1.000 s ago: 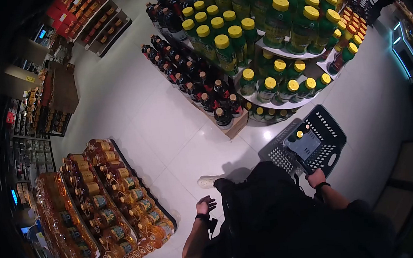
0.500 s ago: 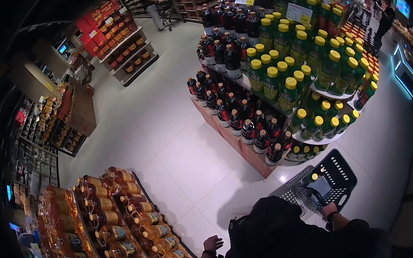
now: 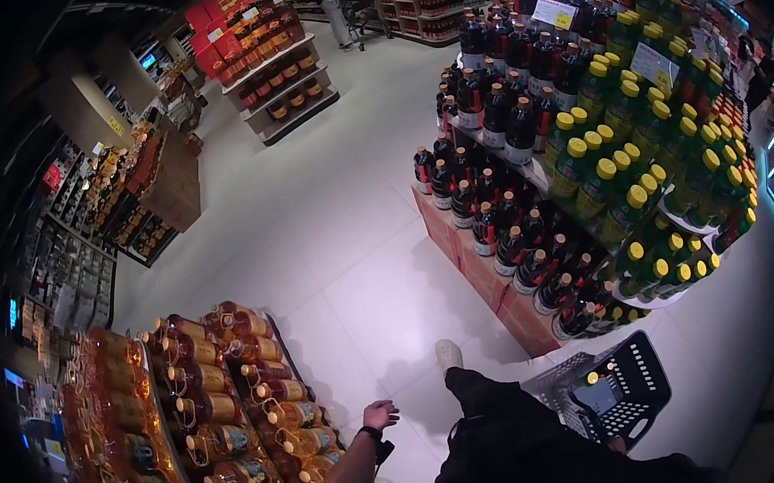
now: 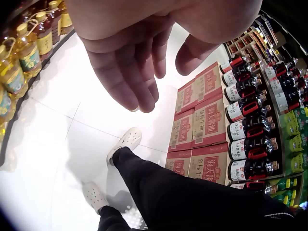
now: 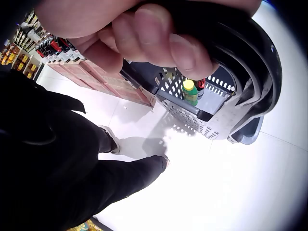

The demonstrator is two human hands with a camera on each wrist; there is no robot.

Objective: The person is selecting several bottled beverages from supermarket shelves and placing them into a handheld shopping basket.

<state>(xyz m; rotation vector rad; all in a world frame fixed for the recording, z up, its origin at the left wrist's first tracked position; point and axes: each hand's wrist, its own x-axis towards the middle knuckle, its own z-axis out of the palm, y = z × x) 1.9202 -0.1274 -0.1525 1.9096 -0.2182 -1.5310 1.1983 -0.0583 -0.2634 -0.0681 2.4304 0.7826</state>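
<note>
My left hand [image 3: 381, 414] hangs in the air beside my body and holds nothing. Its fingers [image 4: 127, 72] are loosely bent in the left wrist view. At my other side, my right hand [image 5: 149, 38] grips the black handle [image 5: 260, 62] of a grey perforated shopping basket [image 3: 642, 371]. Only a sliver of that hand shows in the head view. Inside the basket stand a green bottle with a yellow cap [image 5: 190, 94] and a dark bottle [image 5: 200, 87] partly hidden behind it.
Dark bottles [image 3: 520, 133] and yellow-capped green bottles [image 3: 627, 193] fill a display at right, beside red-printed cartons [image 4: 209, 120]. Amber oil bottles [image 3: 208, 409] stand in rows at left. Pale floor [image 3: 313, 239] runs between them toward a shelf unit [image 3: 287, 94] and a person with a cart [image 3: 335, 11].
The view has tilted up and swung left, so the displays sit lower and farther right. My foot has stepped forward. The basket stays in my right hand.
</note>
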